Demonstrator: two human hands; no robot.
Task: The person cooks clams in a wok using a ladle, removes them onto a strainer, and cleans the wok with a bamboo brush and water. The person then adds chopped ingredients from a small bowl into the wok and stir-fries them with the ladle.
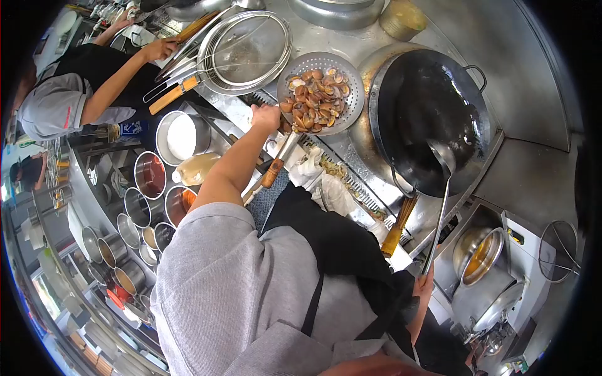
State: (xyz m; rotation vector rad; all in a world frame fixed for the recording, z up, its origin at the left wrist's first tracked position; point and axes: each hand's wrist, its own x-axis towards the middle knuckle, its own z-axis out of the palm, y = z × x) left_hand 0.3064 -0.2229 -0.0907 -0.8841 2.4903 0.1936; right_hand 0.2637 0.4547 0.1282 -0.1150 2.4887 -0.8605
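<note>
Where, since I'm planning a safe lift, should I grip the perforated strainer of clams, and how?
Probably by its wooden handle, from the wearer's side: it sticks out toward the body from the strainer, away from the heaped clams.

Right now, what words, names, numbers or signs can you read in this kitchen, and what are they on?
None that I can read.
Blue thing behind the pots: white writing, too small and blurred.
Co-worker's grey shirt: a red mark, maybe writing, too small.
White panel at the right: a small yellow-and-black sticker, too small.
</note>
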